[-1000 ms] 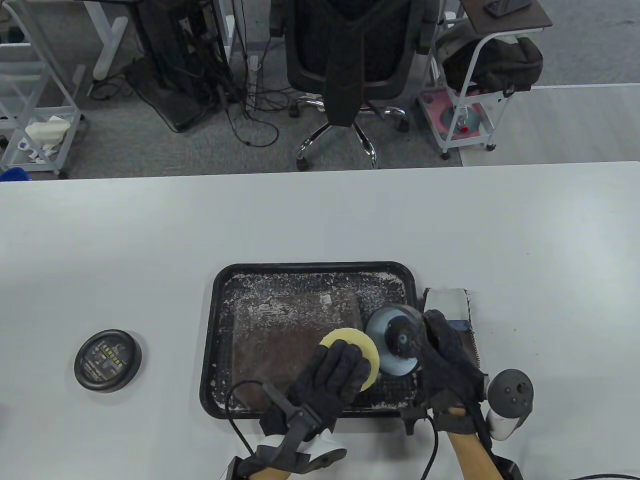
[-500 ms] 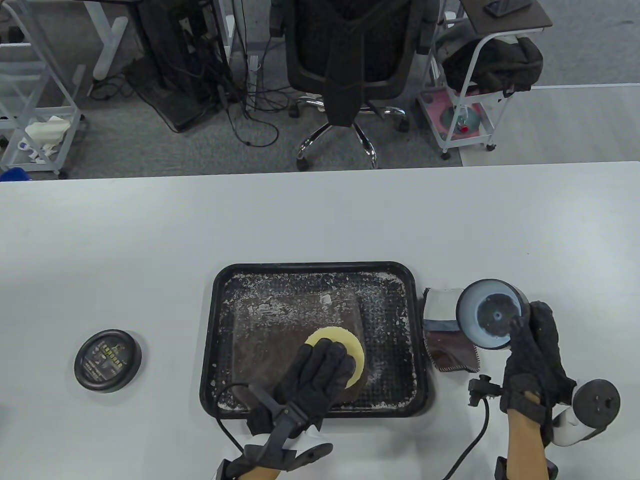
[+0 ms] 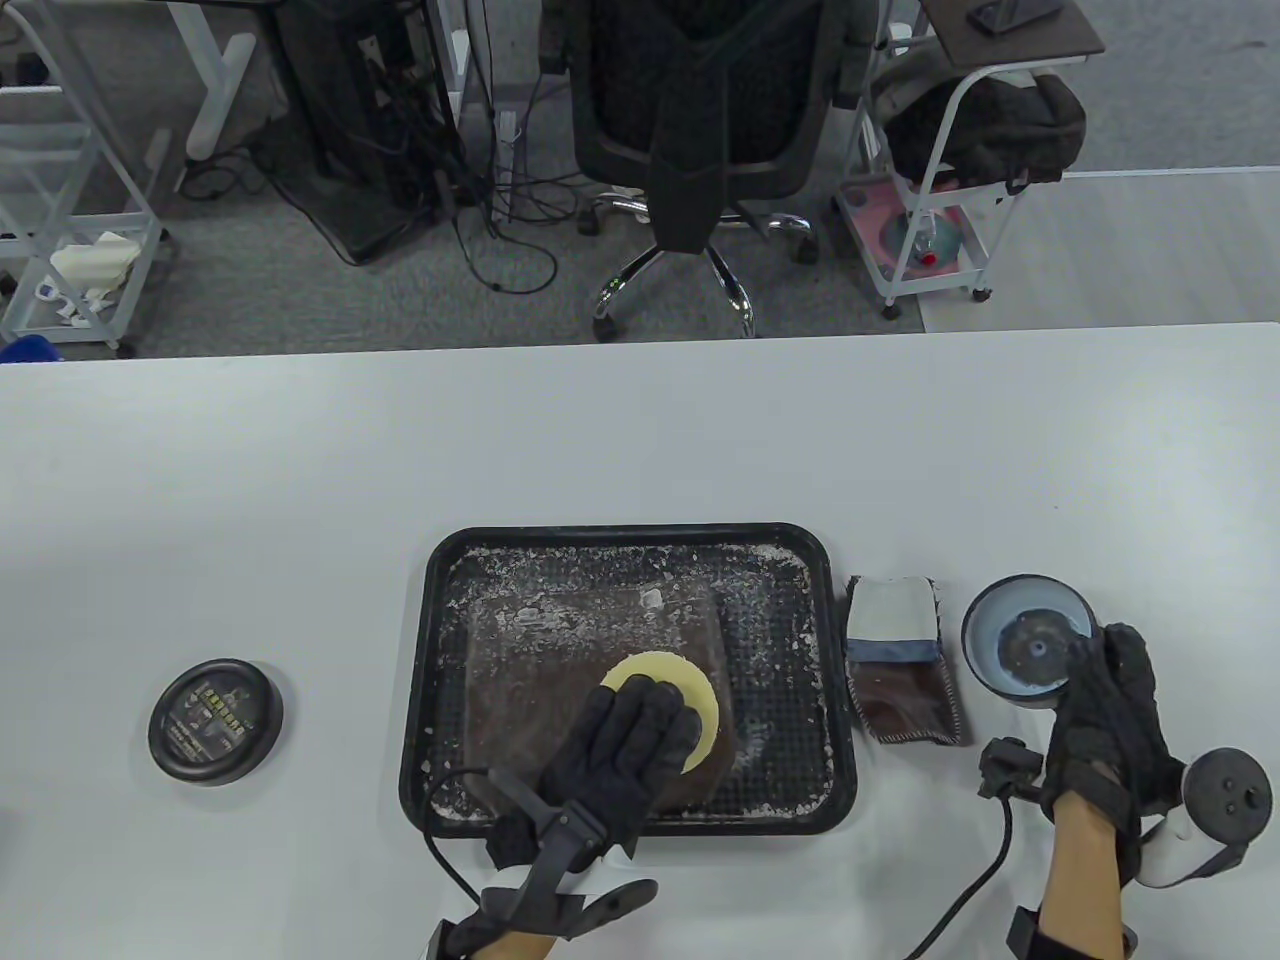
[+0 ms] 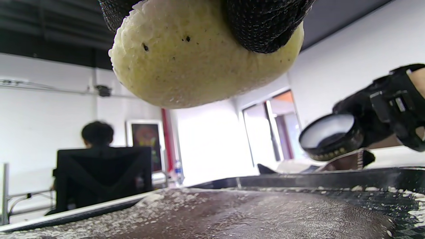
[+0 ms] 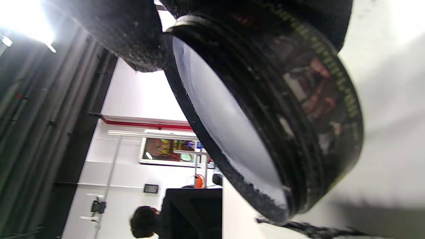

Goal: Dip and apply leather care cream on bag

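Note:
A brown leather bag [image 3: 580,670] lies flat in a black tray [image 3: 630,535], dusted with white flecks. My left hand [image 3: 640,735] grips a round yellow sponge [image 3: 680,685] over the bag's right part. In the left wrist view the sponge [image 4: 199,59] hangs just above the bag's surface [image 4: 232,212]. My right hand [image 3: 1110,700] holds the open cream jar [image 3: 1030,645] right of the tray, tilted and close to the table. The jar fills the right wrist view [image 5: 265,109] and also shows in the left wrist view [image 4: 332,136].
The jar's black lid [image 3: 215,720] lies on the table far left of the tray. A small leather swatch with a white cloth end [image 3: 905,660] lies between the tray and the jar. An office chair [image 3: 700,120] stands beyond the table's far edge.
My right hand carried the jar from beside the sponge over the tray out to the right, past the swatch, and lower. My left hand moved the sponge slightly left over the bag.

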A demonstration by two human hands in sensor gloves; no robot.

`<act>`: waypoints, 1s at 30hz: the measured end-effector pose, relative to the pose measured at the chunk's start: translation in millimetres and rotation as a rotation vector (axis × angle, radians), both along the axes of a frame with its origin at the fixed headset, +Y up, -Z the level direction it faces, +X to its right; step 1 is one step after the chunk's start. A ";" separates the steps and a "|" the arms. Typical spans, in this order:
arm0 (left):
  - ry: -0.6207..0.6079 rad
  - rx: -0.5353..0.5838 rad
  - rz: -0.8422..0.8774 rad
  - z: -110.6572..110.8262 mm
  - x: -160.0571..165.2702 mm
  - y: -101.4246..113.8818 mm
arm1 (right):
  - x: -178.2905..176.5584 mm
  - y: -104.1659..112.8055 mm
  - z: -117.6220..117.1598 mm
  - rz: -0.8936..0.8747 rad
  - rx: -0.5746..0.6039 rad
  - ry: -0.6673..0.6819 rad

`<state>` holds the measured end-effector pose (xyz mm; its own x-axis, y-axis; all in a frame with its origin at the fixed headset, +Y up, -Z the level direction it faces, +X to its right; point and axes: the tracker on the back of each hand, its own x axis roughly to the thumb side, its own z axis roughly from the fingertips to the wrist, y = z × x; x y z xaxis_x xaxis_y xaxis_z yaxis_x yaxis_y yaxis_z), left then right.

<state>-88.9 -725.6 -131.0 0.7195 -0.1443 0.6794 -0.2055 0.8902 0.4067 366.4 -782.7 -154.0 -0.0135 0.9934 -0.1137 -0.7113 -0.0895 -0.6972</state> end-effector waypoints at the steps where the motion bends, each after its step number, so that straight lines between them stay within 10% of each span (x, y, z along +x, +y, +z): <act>1: 0.002 -0.003 0.001 -0.1 -0.5 -0.2 | 0.8 -2.8 -1.0 -0.013 -0.013 0.002; 16: 0.011 -0.020 0.008 -1.5 -4.4 -0.8 | 6.4 -4.1 -4.0 0.126 -0.222 0.040; 30: 0.023 -0.027 0.011 -3.2 -7.0 -1.0 | 0.9 11.4 -2.7 0.225 -0.178 0.063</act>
<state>-95.9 -726.7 -134.2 0.7366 -0.1180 0.6659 -0.2062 0.8986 0.3873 367.4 -771.3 -156.7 -0.2436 0.9292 -0.2779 -0.7013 -0.3666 -0.6114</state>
